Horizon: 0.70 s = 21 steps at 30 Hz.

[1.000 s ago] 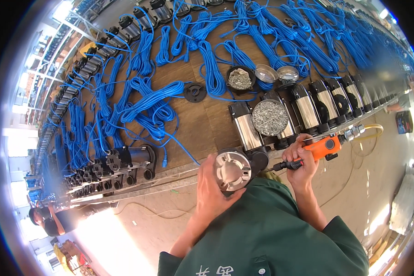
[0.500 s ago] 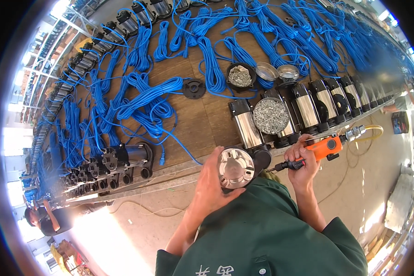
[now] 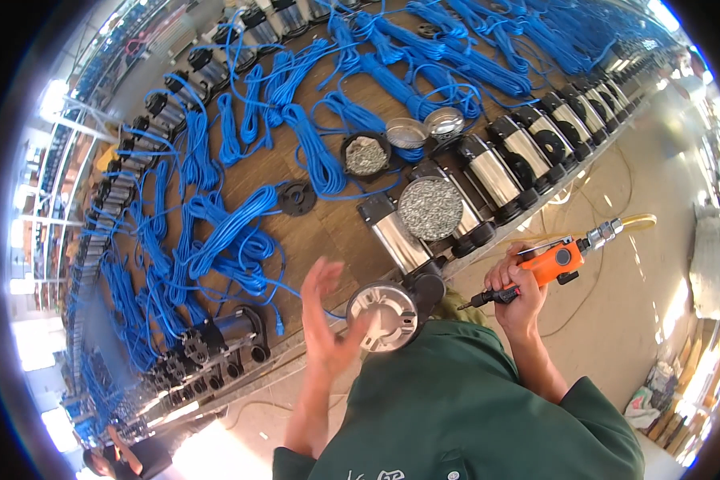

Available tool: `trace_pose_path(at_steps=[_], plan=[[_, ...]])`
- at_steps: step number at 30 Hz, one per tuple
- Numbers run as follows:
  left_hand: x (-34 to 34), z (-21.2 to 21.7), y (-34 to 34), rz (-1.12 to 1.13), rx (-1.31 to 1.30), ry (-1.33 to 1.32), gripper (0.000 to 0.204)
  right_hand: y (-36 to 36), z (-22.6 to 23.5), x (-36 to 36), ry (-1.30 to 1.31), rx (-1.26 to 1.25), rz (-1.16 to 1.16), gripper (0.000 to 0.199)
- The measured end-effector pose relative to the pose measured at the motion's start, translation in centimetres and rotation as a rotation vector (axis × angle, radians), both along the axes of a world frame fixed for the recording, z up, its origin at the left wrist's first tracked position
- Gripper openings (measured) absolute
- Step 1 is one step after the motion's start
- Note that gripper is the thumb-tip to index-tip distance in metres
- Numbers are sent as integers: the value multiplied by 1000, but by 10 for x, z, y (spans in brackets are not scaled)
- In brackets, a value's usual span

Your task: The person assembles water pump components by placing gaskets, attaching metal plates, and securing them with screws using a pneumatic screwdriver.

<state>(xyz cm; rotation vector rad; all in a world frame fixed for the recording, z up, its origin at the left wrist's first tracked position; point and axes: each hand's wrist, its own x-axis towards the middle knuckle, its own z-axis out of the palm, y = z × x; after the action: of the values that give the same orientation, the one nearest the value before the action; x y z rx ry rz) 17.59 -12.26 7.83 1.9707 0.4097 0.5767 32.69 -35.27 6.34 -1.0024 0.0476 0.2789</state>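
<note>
Left hand [image 3: 323, 334] loosely spread and partly blurred, right hand [image 3: 520, 290] in a curled grip, forearms [image 3: 538, 360] bare.

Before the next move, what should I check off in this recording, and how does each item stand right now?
1. Right-hand grip closed around the orange power tool: ok.
2. Yellow hose joined to the tool's metal coupling: ok, as far as shows.
3. Tool bit clear of the round metal plate: ok, they appear apart.
4. Left-hand grip closed on the plate: not ok; fingers spread and blurred at its left side, contact uncertain.
5. Fasteners seated in the plate: cannot tell, detail too small.
6. Small metal pieces gathered in one place near the bench edge: ok.
</note>
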Motion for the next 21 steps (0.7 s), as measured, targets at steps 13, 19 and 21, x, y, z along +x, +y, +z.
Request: trace_pose_path(at_steps=[13, 19, 21], plan=[[218, -146, -2, -847, 721, 252, 23, -53, 7, -24, -51, 22, -246, 28], [212, -138, 20, -314, -1048, 470, 15, -66, 6, -20, -26, 50, -338, 27], [209, -136, 26, -329, -1225, 469, 20, -69, 6, -17, -31, 55, -334, 27]])
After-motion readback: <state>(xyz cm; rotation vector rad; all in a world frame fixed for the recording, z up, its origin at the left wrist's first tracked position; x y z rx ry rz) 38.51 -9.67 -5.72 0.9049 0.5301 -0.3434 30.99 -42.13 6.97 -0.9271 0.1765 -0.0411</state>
